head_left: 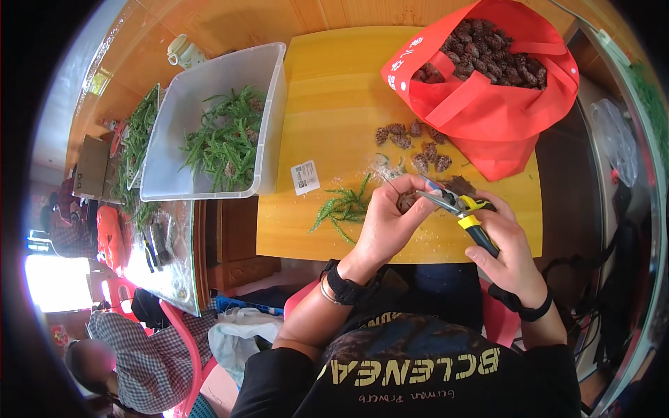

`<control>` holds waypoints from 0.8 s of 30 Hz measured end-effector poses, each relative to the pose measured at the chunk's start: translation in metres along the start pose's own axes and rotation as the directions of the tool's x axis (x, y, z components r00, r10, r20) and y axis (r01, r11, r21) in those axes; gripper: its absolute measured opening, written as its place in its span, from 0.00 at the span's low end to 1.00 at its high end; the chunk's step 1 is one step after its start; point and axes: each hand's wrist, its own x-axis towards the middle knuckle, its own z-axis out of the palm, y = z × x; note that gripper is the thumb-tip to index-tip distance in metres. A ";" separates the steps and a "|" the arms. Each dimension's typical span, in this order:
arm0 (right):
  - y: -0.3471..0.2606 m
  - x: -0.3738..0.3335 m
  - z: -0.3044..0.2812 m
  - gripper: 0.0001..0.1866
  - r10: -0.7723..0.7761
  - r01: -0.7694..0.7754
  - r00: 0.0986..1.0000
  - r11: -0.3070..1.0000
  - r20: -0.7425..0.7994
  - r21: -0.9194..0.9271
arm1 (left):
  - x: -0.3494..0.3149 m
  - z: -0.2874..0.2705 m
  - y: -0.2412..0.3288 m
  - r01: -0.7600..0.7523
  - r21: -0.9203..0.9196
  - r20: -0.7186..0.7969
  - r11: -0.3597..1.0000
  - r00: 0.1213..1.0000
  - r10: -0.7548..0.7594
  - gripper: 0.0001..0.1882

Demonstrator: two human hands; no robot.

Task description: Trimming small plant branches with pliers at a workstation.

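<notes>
My left hand [387, 221] pinches a small brown pine cone [406, 202] over the near part of the yellow table. A thin wire seems to stick out above its fingers. In my right hand [512, 244] is a pair of pliers [473, 226] with yellow and black handles. Their metal jaws reach left to the fingertips of my left hand, beside the cone. What lies between the jaws is too small to make out. A green artificial pine sprig [343, 209] lies on the table just left of my left hand.
Several loose pine cones [401, 139] lie beyond my hands. A red bag [481, 118] full of cones stands at the far right. Left of centre are a white label [304, 177] and a clear plastic bin [167, 125] holding green sprigs. A person [150, 362] in checked clothing sits at lower left.
</notes>
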 end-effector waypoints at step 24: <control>0.099 -0.050 -0.031 0.13 0.272 -0.337 0.940 0.829 -0.205 -0.447 | -0.001 -0.032 -0.007 0.239 0.003 0.083 0.971 0.968 -0.238 0.16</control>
